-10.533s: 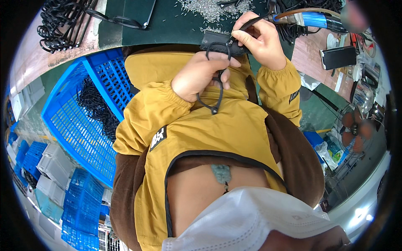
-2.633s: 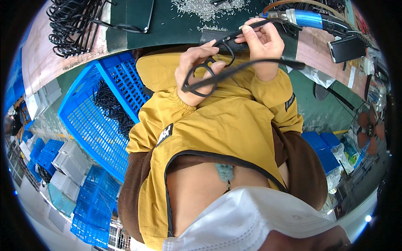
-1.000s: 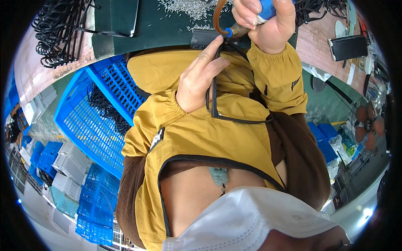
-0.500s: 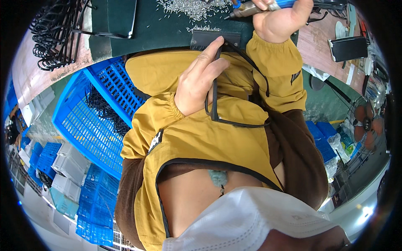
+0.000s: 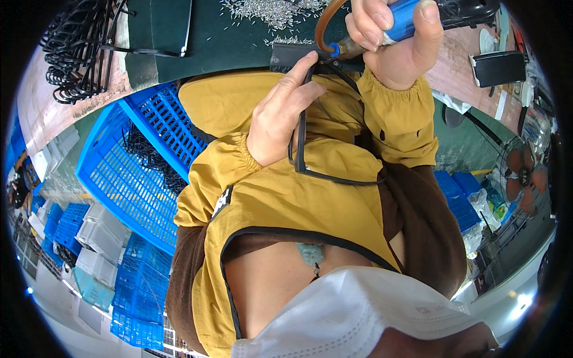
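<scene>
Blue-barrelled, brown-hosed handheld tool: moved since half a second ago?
Yes. The blue-barrelled tool came nearer the person; its nose, then beyond the black rectangular block, now overlaps that block's right part.

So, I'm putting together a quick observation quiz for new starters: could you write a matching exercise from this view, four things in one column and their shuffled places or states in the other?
Things
1. Left hand
2. Right hand
3. Heap of small silvery pins
4. Blue basket

Places or states
A. On the dark green mat
B. Gripping a blue-bodied tool
C. At the person's left, with tangled black pieces inside
D. Holding a black glasses frame

Right pairs: 1-D, 2-B, 3-A, 4-C
</scene>
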### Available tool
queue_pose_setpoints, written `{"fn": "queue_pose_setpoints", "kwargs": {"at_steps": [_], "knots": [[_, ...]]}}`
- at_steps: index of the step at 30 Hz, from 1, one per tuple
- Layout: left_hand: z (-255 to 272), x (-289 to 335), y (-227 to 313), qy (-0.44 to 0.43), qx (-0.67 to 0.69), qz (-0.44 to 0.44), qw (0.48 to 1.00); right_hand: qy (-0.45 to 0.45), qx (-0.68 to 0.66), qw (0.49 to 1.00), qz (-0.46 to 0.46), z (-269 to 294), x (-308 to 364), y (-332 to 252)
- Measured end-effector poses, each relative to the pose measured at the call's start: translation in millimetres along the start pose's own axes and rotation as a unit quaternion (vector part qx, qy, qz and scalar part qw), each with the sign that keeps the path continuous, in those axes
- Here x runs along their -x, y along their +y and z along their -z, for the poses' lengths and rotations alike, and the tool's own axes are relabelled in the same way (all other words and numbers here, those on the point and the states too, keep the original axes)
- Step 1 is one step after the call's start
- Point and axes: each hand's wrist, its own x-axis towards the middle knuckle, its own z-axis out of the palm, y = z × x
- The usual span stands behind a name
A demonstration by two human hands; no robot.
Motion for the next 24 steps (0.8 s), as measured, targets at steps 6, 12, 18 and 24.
{"fn": "queue_pose_setpoints", "kwargs": {"at_steps": [6,12,18,24], "knots": [[-0.6,4.6,-7.2,-0.004,-0.007,-0.009,1.000,-0.016,-0.023,0.999,-0.019,-11.7,-7.9,10.1],[-19.7,11.2,-27.8,0.087,0.020,-0.077,0.993,0.018,-0.005,0.999,-0.027,0.6,-2.8,10.7],[-16.9,5.7,-18.1,0.093,0.071,-0.033,0.993,-0.020,-0.163,0.984,-0.064,6.9,-10.2,5.0],[34.1,3.4,4.6,0.100,0.018,0.052,0.994,0.006,-0.105,0.991,-0.082,-14.3,20.7,-33.2]]}}
